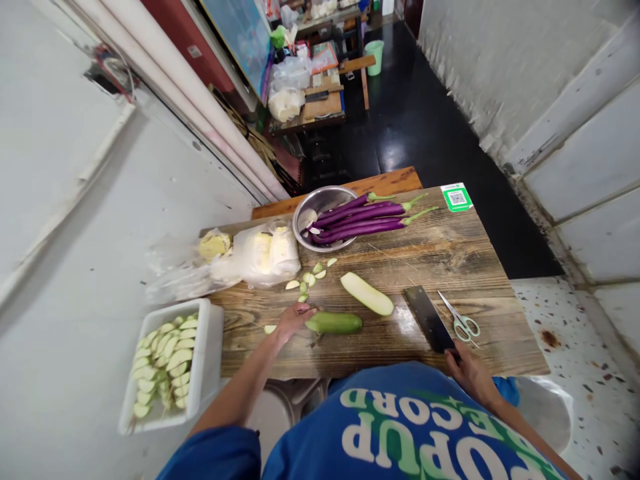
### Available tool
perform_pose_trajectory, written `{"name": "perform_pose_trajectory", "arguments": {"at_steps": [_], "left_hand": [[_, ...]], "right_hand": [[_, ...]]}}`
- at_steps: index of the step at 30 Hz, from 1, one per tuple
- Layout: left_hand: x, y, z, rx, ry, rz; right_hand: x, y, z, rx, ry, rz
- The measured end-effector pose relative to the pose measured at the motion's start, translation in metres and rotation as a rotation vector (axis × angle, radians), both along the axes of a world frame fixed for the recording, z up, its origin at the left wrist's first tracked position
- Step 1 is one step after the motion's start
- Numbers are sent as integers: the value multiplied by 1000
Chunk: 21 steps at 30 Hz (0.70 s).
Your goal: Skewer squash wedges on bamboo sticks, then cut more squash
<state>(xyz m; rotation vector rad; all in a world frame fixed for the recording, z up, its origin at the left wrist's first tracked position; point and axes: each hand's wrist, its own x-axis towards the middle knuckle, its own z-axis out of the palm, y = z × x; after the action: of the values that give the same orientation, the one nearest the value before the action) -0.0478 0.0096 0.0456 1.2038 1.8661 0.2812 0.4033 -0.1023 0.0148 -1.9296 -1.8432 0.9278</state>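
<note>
My left hand (293, 321) has its fingers closed at the left end of a green zucchini half (335, 323), which lies skin side up on the wooden table. Just beyond it rests another zucchini half (367, 294), its pale cut face turned upward. At the table's near edge, my right hand (467, 368) grips the handle of a cleaver (428, 317), whose dark blade is lying flat on the wood. Several small zucchini slices (311, 279) are scattered past my left hand.
A metal bowl (306, 238) holds long purple eggplants (370, 219), stems over its rim. Left of it are plastic bags (267, 257) with pale contents. A white tub (206, 353) of slices stands left. Scissors (464, 325) lie beside the cleaver; a QR card (457, 198) sits farther back.
</note>
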Motion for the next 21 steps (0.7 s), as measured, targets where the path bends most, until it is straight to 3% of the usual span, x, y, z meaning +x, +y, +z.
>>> {"name": "perform_pose_trajectory", "arguments": {"at_steps": [3,6,10,13,16,21], "left_hand": [[5,1,-5,54,44,-55],[29,6,-7,186,100,-152],[88,24,-6,500,202,-618],[127,41,-6,637,189,-865],[146,57,-9,663,145,-996],[149,72,-15,579,158,-1057]], "right_hand": [[-1,2,-2,3,-7,-7],[-2,3,-2,13,-19,-24],[-3,2,-1,30,-43,-14],[-3,-2,1,29,-66,-14],[-4,-7,3,18,-62,-43],[-2,-22,-2,27,-28,-85]]}}
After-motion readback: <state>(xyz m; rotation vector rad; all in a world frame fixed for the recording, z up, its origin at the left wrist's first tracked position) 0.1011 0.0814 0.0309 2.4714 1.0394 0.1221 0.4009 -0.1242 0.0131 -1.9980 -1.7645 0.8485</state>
